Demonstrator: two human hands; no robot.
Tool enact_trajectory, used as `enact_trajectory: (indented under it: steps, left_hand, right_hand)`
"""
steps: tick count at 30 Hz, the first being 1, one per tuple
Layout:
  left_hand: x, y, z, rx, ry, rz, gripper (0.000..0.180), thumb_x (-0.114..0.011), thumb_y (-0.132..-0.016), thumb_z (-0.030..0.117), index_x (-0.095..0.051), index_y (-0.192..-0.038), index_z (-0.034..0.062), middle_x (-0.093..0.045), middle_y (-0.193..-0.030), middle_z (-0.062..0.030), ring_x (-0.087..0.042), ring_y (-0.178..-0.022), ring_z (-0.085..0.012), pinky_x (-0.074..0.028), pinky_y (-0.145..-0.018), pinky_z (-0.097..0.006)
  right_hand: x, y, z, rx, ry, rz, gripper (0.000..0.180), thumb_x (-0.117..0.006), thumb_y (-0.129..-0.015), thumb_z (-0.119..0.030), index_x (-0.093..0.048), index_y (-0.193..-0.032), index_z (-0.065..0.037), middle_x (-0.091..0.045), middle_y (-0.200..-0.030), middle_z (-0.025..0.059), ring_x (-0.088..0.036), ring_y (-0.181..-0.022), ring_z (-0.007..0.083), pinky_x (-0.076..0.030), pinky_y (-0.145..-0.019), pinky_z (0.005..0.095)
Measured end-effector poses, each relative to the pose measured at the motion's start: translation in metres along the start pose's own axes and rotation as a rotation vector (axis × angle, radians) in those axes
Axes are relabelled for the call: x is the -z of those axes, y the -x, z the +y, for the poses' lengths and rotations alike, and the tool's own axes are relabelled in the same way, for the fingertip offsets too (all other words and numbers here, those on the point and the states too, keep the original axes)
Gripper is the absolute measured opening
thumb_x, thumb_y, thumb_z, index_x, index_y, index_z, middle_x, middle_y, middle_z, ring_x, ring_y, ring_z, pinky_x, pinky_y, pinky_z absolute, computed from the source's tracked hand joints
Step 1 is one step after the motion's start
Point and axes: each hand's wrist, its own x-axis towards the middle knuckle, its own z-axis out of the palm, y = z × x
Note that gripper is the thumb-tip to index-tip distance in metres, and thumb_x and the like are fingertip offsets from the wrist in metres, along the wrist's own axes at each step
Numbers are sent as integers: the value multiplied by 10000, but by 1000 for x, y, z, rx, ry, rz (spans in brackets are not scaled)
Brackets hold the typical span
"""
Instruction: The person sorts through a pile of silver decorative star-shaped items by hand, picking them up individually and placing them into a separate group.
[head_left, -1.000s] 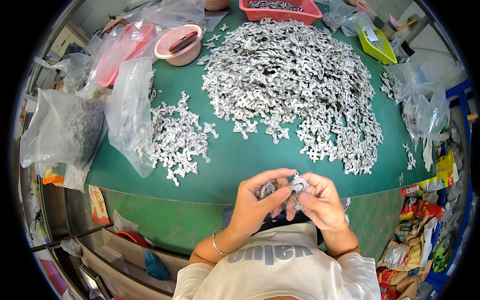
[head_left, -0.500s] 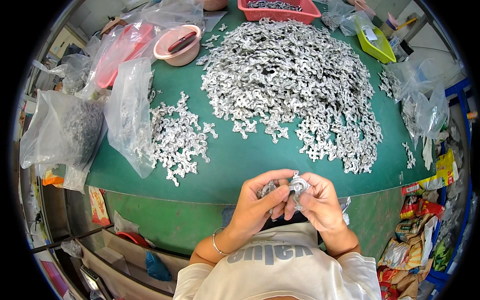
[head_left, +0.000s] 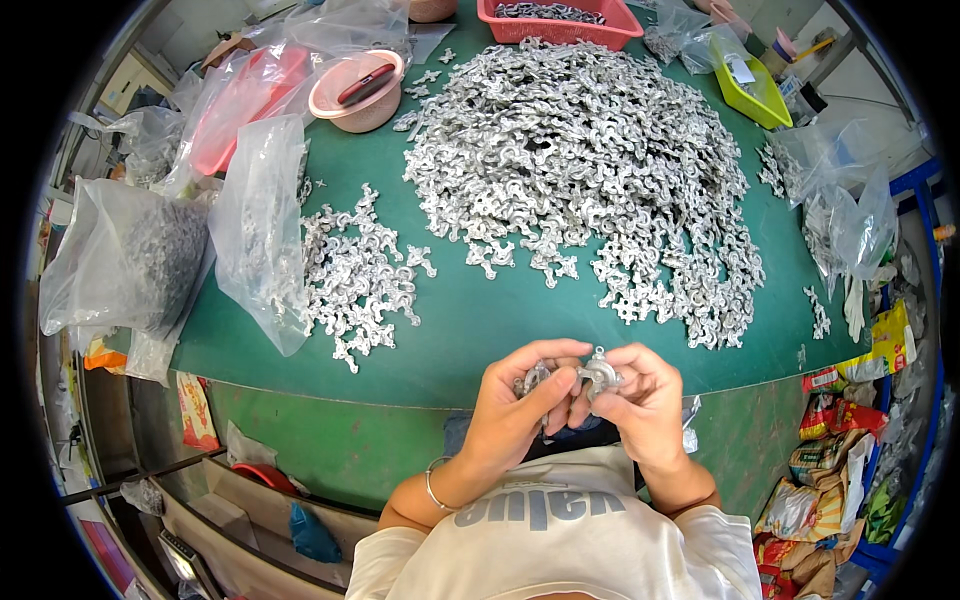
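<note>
At the table's front edge, my right hand (head_left: 646, 412) pinches a small silver metal casting (head_left: 600, 374) with a rounded middle and a ringed lug at its top. Close beside it, my left hand (head_left: 515, 408) is closed around one or more similar metal castings (head_left: 533, 379), partly hidden by the fingers. The left thumb and fingertips reach toward the casting in the right hand; whether they touch it I cannot tell. Beyond the hands lies a large heap of the same castings (head_left: 580, 160). A smaller heap of castings (head_left: 360, 280) is at the left.
The green table (head_left: 480, 330) carries a pink bowl (head_left: 355, 112) with a red-and-black tool (head_left: 366, 85) in it. A red basket (head_left: 560, 30) stands at the back, a yellow-green basket (head_left: 750, 90) at the back right. Plastic bags (head_left: 130, 260) crowd both sides.
The casting in my right hand has been turned, so its rounded middle now shows instead of its curved, open side. My left hand has hardly moved.
</note>
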Motion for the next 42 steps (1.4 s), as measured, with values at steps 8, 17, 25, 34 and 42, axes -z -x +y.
enact_trajectory:
  steps: [8,17,25,34,42]
  left_hand:
    - [8,2,-2,-93,-234,-39,250,-585,-821,45,-565,-1054,-43,-561,-739,-46,-451,-530,-59,-350,-436,-191]
    - [10,2,-3,15,-131,-39,275,-599,-840,114,-563,-1069,-35,-547,-714,-44,-434,-512,-65,-337,-431,-201]
    - [25,-12,-22,15,-62,94,226,-535,-885,145,-544,-1032,-27,-527,-705,-43,-441,-555,-77,-329,-435,-205]
    - [33,-24,-17,118,631,352,126,-525,-884,169,-531,-870,44,-548,-881,-91,-503,-696,-158,-471,-529,-236]
    - [42,-24,-23,8,396,238,176,-523,-885,132,-537,-1027,30,-558,-865,-90,-495,-650,-137,-478,-545,-264]
  right_hand:
    - [-1,-4,2,648,970,147,291,-692,-650,101,-605,-925,57,-636,-828,139,-611,-688,208,-483,-593,276]
    - [-5,-2,1,617,915,180,324,-686,-630,115,-603,-934,44,-618,-791,126,-551,-616,189,-447,-545,273]
    - [-8,-14,0,467,1127,-3,323,-696,-656,49,-602,-962,9,-606,-912,114,-559,-744,214,-444,-531,276]
    - [49,-101,43,493,1688,211,298,-674,-720,-146,-590,-952,23,-556,-949,119,-489,-872,286,-375,-780,370]
    - [54,-81,35,321,1143,293,102,-620,-787,-54,-622,-849,27,-599,-717,99,-539,-637,192,-412,-621,293]
